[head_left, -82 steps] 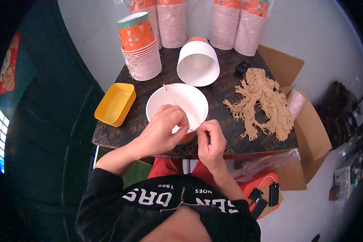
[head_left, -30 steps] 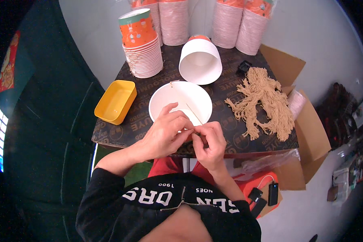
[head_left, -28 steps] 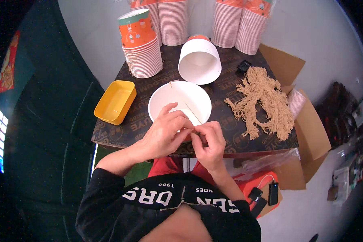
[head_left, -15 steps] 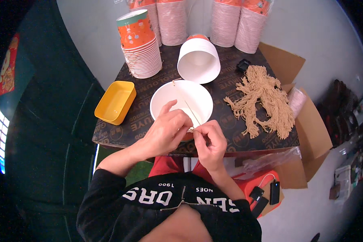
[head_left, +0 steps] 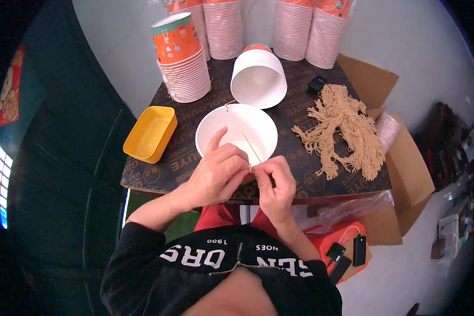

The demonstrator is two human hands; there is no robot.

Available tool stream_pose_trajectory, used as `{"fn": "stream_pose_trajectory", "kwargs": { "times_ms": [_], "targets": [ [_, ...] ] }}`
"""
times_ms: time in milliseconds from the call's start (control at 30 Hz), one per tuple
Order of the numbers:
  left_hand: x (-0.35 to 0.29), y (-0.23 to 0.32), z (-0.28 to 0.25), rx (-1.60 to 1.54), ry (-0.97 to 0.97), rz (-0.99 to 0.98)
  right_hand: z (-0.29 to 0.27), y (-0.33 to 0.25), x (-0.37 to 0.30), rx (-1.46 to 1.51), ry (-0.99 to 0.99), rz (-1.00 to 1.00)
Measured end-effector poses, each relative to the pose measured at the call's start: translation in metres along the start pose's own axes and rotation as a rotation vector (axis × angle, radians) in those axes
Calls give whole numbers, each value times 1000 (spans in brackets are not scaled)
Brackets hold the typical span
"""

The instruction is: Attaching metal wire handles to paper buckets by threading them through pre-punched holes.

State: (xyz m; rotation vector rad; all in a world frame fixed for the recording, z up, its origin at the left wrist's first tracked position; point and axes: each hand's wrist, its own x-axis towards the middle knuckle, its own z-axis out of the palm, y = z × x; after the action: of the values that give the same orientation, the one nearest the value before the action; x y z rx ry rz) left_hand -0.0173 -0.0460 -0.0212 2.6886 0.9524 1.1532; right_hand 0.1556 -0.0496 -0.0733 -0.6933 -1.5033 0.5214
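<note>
A white-lined paper bucket lies before me, its opening facing up and its orange outside just showing under my fingers. At its near rim my left hand has thumb and fingertips closed in a pinch, with one finger raised. My right hand pinches beside it, the fingertips almost touching. Between them is a thin tan string, whose free end reaches up over the bucket's inside. A short bit of cord sits at the far rim. The exact spot where the fingers meet is partly hidden.
Behind lies another paper bucket on its side. A tall stack of orange buckets and a yellow tray stand left. Right are a heap of tan strings, a small black object and an open cardboard box. Wrapped bucket stacks line the back.
My fingertips have shifted slightly at the near rim, and the raised left finger points a little higher. The string stays between my hands; the other things lie as before.
</note>
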Motion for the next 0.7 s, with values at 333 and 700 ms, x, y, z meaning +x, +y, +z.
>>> {"fn": "stream_pose_trajectory", "kwargs": {
  "times_ms": [333, 700],
  "targets": [
    [-2, 3, -5, -11, -26, -3, -6, 17, 6, -179, 56, -39],
    [-2, 5, -19, -8, -88, 9, -9, 23, 4, -288, 123, -77]
  ]
}}
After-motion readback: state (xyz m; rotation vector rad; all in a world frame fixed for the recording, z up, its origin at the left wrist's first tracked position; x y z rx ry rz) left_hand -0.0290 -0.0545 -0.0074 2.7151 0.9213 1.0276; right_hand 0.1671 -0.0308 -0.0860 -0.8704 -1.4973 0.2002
